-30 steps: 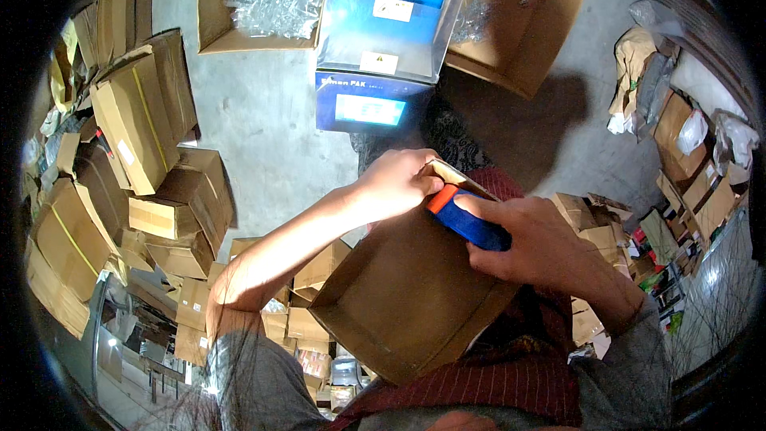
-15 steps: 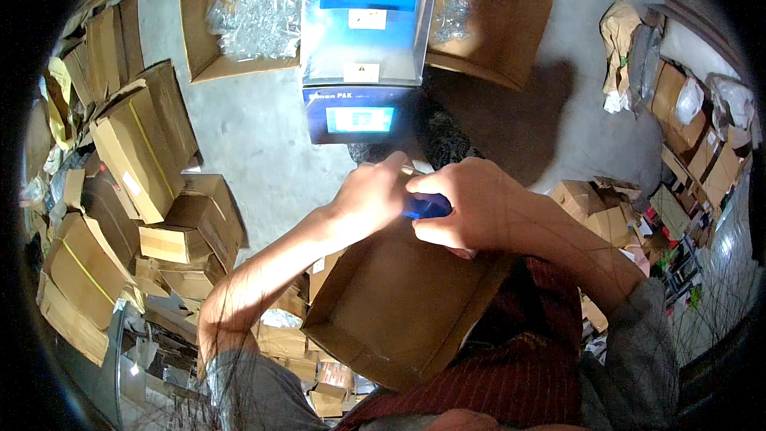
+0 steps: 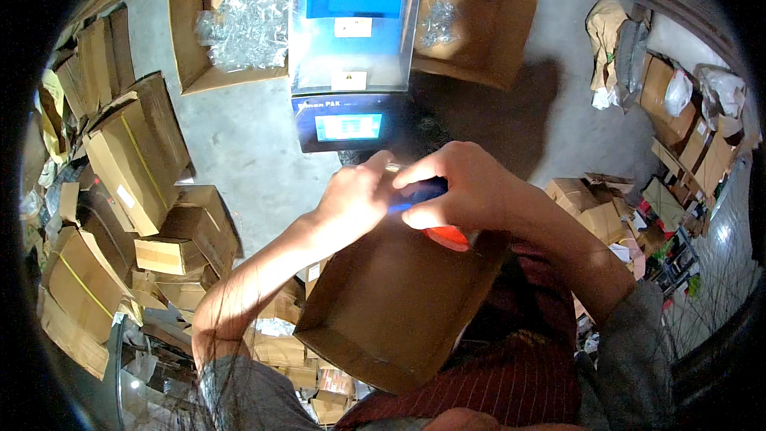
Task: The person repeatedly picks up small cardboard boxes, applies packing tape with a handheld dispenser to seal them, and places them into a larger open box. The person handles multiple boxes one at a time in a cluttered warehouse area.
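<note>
Close together in front of me, both hands are curled above the far edge of a shallow open cardboard box (image 3: 399, 295) that rests at my lap. My right hand (image 3: 471, 191) has its thumb and forefinger bent round a small, shiny blue thing (image 3: 399, 203), whose kind I cannot make out. Below that hand's thumb shows a bright red piece (image 3: 449, 238); whether it belongs to the blue thing is unclear. My left hand (image 3: 355, 199) is closed right beside the blue thing, its fingertips turned away, so what they grip is hidden.
Beyond my hands stands a blue machine (image 3: 351, 56) with a clear cover and lit screen (image 3: 349, 127). Cardboard boxes with small clear plastic packets (image 3: 251, 24) flank it. Folded cartons (image 3: 132, 160) pile up at left; boxes and wrapping (image 3: 586, 207) lie at right.
The red piece under my right hand now shows much more. Both hands remain together at the blue thing, and the whole view has shifted slightly.
</note>
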Demonstrator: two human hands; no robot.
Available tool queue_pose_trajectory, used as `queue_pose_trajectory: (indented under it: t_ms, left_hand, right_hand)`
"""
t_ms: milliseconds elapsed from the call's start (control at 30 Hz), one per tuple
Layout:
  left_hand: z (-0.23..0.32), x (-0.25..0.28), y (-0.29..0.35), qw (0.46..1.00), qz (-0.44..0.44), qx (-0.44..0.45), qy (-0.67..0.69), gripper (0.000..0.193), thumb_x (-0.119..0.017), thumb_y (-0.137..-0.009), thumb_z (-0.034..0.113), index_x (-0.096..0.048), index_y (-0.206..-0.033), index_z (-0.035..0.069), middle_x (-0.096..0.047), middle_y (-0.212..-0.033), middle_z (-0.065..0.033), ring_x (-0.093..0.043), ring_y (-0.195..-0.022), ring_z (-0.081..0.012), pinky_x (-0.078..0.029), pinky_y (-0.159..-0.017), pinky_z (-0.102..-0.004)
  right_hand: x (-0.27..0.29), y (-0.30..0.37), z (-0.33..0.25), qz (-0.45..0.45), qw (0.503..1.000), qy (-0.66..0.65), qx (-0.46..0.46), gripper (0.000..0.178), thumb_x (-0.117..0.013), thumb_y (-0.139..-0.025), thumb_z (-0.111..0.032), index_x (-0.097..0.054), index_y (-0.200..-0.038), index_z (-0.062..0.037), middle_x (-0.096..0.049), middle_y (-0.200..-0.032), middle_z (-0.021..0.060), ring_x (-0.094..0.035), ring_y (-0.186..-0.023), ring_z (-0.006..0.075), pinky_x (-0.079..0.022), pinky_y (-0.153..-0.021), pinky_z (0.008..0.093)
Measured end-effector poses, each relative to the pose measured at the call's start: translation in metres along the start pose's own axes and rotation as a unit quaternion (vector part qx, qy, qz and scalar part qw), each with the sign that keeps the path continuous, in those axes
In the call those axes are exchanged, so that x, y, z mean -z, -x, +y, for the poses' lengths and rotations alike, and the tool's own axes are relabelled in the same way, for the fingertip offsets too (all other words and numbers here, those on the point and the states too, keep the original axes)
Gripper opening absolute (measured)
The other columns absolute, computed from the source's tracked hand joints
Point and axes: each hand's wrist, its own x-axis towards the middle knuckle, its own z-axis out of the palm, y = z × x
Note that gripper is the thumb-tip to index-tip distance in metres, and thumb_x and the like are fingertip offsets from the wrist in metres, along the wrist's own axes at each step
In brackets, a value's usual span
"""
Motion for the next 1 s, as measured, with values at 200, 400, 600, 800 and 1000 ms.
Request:
queue_pose_trajectory:
  t_ms: [200, 400, 600, 800, 1000]
  left_hand:
    - [-0.006, -0.005, -0.005, 1.000, -0.006, 0.013, 0.010, 0.019, -0.056, -0.091, 0.001, -0.063, -0.109, 0.006, -0.072, -0.094, -0.0214, -0.071, -0.091, -0.0401, -0.055, -0.077, -0.0449]
    - [-0.046, 0.000, -0.032, 0.999, -0.011, 0.013, 0.032, 0.026, -0.054, -0.087, 0.000, -0.065, -0.110, 0.004, -0.072, -0.101, -0.0222, -0.071, -0.099, -0.0375, -0.055, -0.086, -0.0417]
    - [-0.079, -0.007, -0.053, 0.988, 0.101, 0.111, -0.034, 0.026, -0.054, -0.090, 0.012, -0.058, -0.112, 0.000, -0.069, -0.099, -0.0311, -0.066, -0.098, -0.0490, -0.053, -0.085, -0.0561]
    - [-0.080, -0.045, -0.054, 0.982, 0.147, 0.096, -0.065, 0.027, -0.057, -0.093, 0.019, -0.056, -0.110, -0.002, -0.067, -0.079, -0.0323, -0.069, -0.078, -0.0486, -0.055, -0.070, -0.0568]
    - [-0.076, -0.057, -0.033, 0.986, 0.150, 0.070, -0.030, 0.026, -0.058, -0.088, 0.011, -0.057, -0.112, 0.002, -0.069, -0.081, -0.0281, -0.069, -0.079, -0.0479, -0.055, -0.072, -0.0558]
  right_hand:
    - [0.007, -0.011, 0.007, -0.010, 0.997, -0.071, -0.015, 0.042, -0.080, -0.070, -0.026, -0.078, -0.106, -0.0047, -0.076, -0.086, 0.0136, -0.068, -0.076, 0.0140, -0.052, -0.072, 0.0291]
    - [0.002, -0.053, 0.020, 0.000, 0.999, 0.021, 0.025, 0.037, -0.078, -0.071, -0.031, -0.079, -0.100, -0.0070, -0.075, -0.090, 0.0161, -0.073, -0.081, 0.0259, -0.054, -0.073, 0.0335]
    - [-0.016, -0.088, 0.005, 0.052, 0.941, 0.334, -0.023, 0.029, -0.076, -0.080, -0.031, -0.075, -0.106, -0.0197, -0.073, -0.095, 0.0155, -0.072, -0.090, 0.0324, -0.056, -0.079, 0.0452]
    - [-0.034, -0.073, 0.033, 0.051, 0.910, 0.391, 0.124, 0.032, -0.073, -0.075, -0.022, -0.068, -0.101, -0.0033, -0.069, -0.083, 0.0189, -0.070, -0.078, 0.0368, -0.057, -0.066, 0.0472]
    - [-0.041, -0.080, 0.010, -0.026, 0.942, 0.333, -0.033, 0.038, -0.071, -0.074, -0.024, -0.074, -0.107, -0.0058, -0.071, -0.083, 0.0226, -0.072, -0.082, 0.0384, -0.058, -0.074, 0.0470]
